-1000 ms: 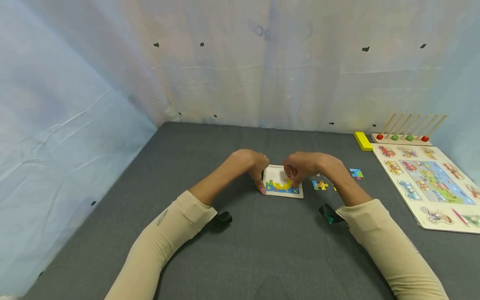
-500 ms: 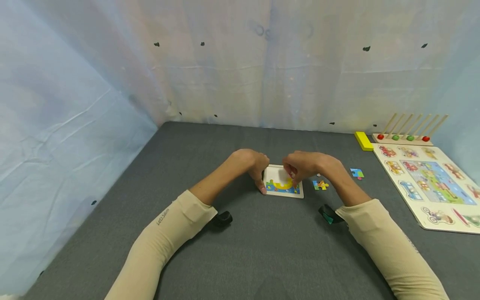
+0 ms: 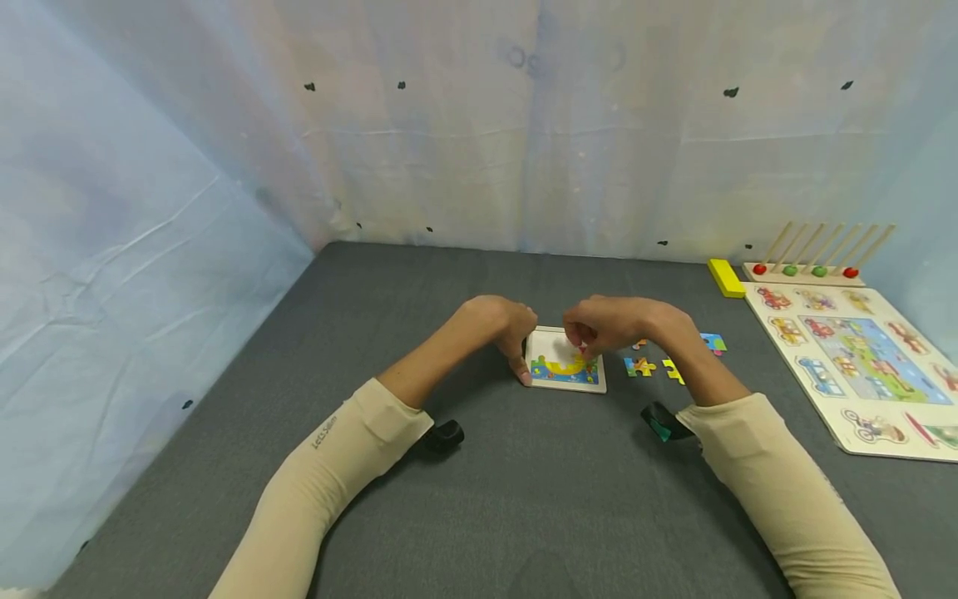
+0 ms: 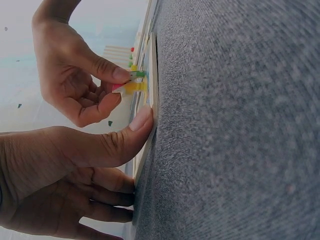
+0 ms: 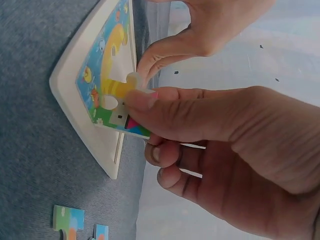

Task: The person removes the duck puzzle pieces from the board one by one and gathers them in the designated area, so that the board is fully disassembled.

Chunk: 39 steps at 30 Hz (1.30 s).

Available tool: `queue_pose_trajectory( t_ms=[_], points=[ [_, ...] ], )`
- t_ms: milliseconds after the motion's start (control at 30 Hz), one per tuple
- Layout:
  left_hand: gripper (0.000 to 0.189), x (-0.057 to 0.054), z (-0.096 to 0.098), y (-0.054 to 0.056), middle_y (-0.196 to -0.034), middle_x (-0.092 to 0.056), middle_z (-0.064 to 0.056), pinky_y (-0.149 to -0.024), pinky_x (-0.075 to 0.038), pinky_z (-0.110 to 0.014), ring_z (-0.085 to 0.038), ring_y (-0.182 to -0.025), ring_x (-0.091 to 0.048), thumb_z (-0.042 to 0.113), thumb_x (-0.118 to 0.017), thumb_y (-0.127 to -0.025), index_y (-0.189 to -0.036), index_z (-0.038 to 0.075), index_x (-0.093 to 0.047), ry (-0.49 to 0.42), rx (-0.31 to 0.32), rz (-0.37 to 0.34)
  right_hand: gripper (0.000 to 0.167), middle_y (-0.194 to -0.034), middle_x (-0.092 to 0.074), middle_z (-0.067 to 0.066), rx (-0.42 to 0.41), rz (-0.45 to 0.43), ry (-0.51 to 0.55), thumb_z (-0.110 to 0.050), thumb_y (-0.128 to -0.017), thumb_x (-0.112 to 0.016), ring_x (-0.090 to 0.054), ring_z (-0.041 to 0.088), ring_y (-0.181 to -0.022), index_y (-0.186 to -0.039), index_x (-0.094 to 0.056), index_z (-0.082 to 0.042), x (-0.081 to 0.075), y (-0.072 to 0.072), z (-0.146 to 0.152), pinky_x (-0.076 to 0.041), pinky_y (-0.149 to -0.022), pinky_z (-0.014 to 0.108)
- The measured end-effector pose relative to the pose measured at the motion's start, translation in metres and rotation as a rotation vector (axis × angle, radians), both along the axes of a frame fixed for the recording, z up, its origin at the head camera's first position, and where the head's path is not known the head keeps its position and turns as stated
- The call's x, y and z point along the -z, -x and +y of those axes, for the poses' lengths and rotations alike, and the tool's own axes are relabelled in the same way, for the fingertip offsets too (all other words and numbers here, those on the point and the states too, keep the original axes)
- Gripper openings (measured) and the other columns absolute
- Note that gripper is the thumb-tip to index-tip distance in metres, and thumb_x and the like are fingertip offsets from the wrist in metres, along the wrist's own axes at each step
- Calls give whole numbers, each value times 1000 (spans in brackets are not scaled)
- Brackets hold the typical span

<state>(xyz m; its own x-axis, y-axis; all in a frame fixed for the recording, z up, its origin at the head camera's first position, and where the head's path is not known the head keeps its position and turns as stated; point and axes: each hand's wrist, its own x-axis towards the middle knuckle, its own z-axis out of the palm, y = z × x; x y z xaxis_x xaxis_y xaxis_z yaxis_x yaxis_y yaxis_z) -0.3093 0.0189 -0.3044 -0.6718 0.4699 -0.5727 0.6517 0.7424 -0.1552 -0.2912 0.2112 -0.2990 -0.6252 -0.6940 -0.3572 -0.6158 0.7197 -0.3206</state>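
Note:
A small wooden jigsaw tray (image 3: 566, 387) lies on the dark cloth, its near part filled with blue and yellow pieces and its far part bare. My left hand (image 3: 513, 334) holds the tray's left side, thumb on the near corner and the other fingers behind. Over the tray's right part, my right hand (image 3: 609, 323) pinches a jigsaw piece (image 5: 119, 117) between thumb and index finger. That piece shows grey, pink and green, and in the right wrist view it overlaps the yellow fitted pieces. The thumb covers part of it.
Right of the tray lie several loose pieces, among them a blue-and-yellow one (image 3: 639, 367), a yellow one (image 3: 674, 371) and a blue one (image 3: 714, 343). Further right are a large picture board (image 3: 831, 433), a yellow block (image 3: 725, 278) and a pegged bead stand (image 3: 804, 275).
My right hand stays over the tray with its piece. The right forearm has shifted slightly rightward, uncovering a yellow loose piece. My left hand has hardly moved.

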Motion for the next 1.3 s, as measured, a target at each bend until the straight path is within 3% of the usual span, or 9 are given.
queue_pose_trajectory(
  t_ms=[233,400,533,667,867,1067,1300],
  points=[
    [102,1,-3,1,-161,-49,-11,-119,-45,-42,-26,-147,-50,78,-72,-81,-154,10,-49,-4,14,1,9,-85,-60,3,-18,-38,0,-4,-96,-74,-48,13,-73,-97,-65,-4,-1,1,-1,-43,-71,30],
    [95,1,-4,0,-157,-53,-12,-116,-48,-42,-27,-143,-55,78,-64,-88,-150,7,-53,-15,17,-5,7,-84,-59,3,-26,-54,-9,-4,-97,-72,-48,13,-72,-95,-65,-5,-2,2,-2,-43,-70,30],
    [78,2,-4,-1,-138,-66,-7,-106,-52,-39,-21,-123,-64,72,-64,-92,-135,7,-65,-49,18,1,8,-84,-59,3,-24,-60,-14,-4,-97,-72,-48,13,-72,-94,-64,-6,-3,2,-2,-42,-70,30],
    [71,4,-3,-2,-124,-70,-4,-99,-54,-38,-16,-105,-63,69,-67,-92,-127,7,-69,-68,21,6,7,-85,-59,3,-20,-68,-16,-4,-97,-70,-48,13,-73,-95,-64,-6,-3,2,-1,-43,-71,30],
    [76,5,-1,-2,-136,-69,-6,-106,-54,-40,-20,-120,-67,68,-68,-92,-137,7,-65,-55,19,15,7,-84,-56,2,-4,-74,9,-2,-98,-66,-47,13,-74,-94,-62,-5,-3,1,2,-42,-72,31],
    [77,5,0,-1,-138,-67,-7,-108,-52,-41,-22,-125,-65,69,-67,-92,-138,7,-64,-51,25,7,8,-85,-55,2,11,-66,40,-5,-99,-67,-47,14,-77,-94,-62,-7,-10,2,14,-42,-72,30],
    [84,2,-3,1,-151,-59,-12,-111,-51,-44,-27,-137,-59,71,-66,-92,-144,6,-59,-55,32,-25,8,-87,-66,2,90,-128,-33,-12,-98,-73,-57,14,-77,-93,-68,-8,-29,0,45,-49,-72,30]
  ],
)
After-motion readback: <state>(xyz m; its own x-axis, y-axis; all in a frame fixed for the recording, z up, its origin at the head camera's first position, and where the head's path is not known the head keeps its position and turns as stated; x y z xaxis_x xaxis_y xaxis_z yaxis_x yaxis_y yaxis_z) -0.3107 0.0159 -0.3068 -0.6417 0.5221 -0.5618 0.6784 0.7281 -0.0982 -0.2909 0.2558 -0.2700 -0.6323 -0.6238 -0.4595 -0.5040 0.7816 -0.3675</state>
